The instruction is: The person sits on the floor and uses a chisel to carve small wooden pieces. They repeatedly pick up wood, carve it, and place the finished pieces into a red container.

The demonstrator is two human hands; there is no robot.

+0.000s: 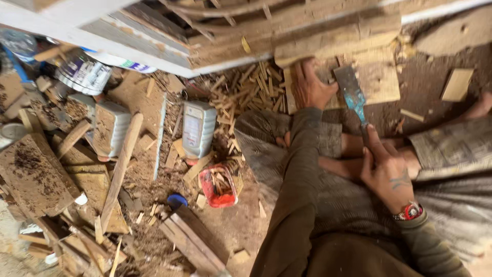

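Observation:
My left hand (311, 87) presses down on a flat wooden piece (379, 77) lying on the ground under a long timber beam (333, 36). Gripped in my right hand (387, 172) is a chisel (353, 95) with a worn blue blade, its tip pointing up at the wooden piece beside my left hand. A red wristband sits on my right wrist. My crossed legs in patterned cloth lie between the two arms.
A heap of short wood sticks (246, 92) lies left of my left hand. A white plastic bottle (199, 128), a red container (219, 185), a long wooden slat (120, 169), planks (195, 241) and scrap boards (36, 174) litter the dirt floor.

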